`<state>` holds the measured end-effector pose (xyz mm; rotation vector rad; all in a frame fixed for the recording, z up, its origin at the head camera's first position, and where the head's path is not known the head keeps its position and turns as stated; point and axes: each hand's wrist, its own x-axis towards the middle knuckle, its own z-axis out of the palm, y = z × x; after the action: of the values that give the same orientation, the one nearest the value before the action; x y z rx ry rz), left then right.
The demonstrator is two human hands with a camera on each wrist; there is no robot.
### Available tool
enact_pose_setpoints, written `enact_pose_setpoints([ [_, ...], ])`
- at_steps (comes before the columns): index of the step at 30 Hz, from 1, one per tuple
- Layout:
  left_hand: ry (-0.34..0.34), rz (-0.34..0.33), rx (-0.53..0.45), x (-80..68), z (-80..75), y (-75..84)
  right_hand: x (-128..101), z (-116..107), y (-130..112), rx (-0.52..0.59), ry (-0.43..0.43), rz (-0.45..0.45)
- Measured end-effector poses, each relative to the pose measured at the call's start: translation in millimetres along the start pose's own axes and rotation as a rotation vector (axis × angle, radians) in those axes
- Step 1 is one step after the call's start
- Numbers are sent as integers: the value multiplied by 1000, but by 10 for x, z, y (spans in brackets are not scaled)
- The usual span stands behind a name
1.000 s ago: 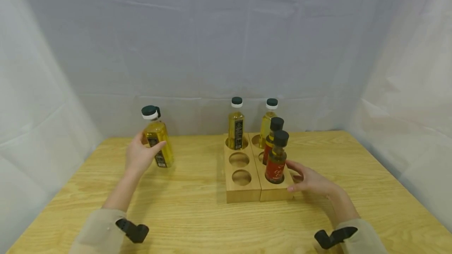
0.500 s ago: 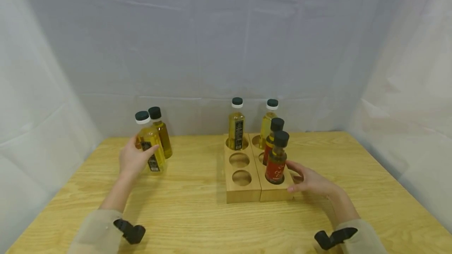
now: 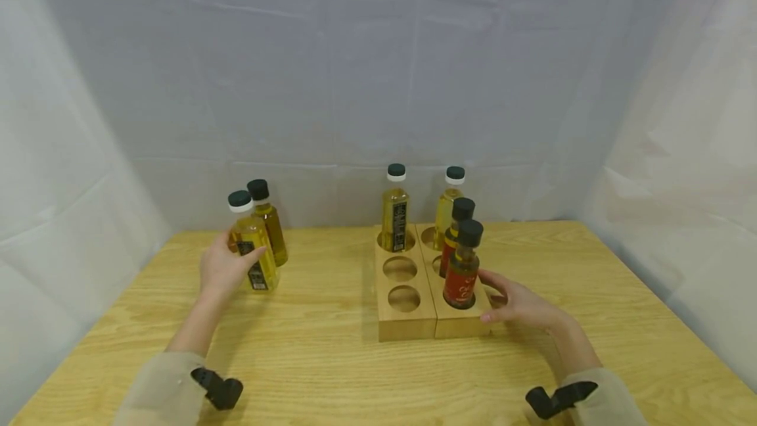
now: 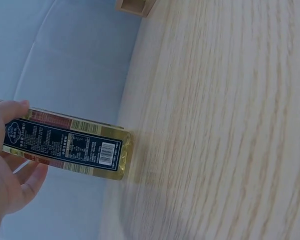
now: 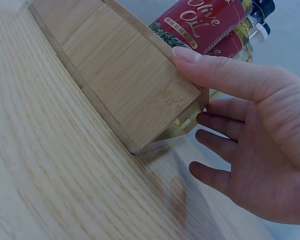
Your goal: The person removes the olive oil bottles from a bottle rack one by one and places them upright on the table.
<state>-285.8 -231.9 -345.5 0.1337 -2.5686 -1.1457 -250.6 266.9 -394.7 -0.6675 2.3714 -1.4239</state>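
My left hand (image 3: pixel 227 267) grips a yellow oil bottle (image 3: pixel 253 256) with a white collar and dark cap, standing upright on the wooden table (image 3: pixel 307 360) at the left. In the left wrist view the fingers (image 4: pixel 12 107) curl round the bottle (image 4: pixel 72 150), whose base meets the tabletop. My right hand (image 3: pixel 516 302) rests with straight fingers against the right side of the wooden bottle holder (image 3: pixel 408 324), thumb (image 5: pixel 225 75) on its top edge. A red-labelled olive oil bottle (image 3: pixel 462 271) stands in the nearest right hole.
A darker oil bottle (image 3: pixel 269 223) stands just behind the held one. The holder carries two yellow bottles (image 3: pixel 395 214) at the back and a second red-labelled bottle (image 3: pixel 454 232). Two left holes (image 3: pixel 402 283) are empty. Grey cloth walls surround the table.
My left hand has carried the yellow bottle leftward and down, bringing it from tilted to upright on the table beside the darker bottle. The right hand has not moved.
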Motion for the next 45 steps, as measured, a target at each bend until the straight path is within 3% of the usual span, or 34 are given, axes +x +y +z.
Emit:
enact_pose_setpoints([
  [14, -5, 5, -21, 7, 42, -13, -11, 1, -11, -9, 2, 2],
  [23, -16, -38, -89, -14, 40, -16, -11, 11, -25, -11, 7, 3],
  [27, 55, -32, -158, -37, 35, -8, -9, 12, -30, -6, 7, 4],
  [35, 323, 12, -270, -104, 35, 110, -13, 4, -40, -2, 4, -1],
  [39, 377, 59, -270, -160, 35, 183, -19, 3, -48, -8, 3, -2],
  [45, 391, 177, -255, -219, 113, 306, -15, 7, -43, -5, -4, -3],
])
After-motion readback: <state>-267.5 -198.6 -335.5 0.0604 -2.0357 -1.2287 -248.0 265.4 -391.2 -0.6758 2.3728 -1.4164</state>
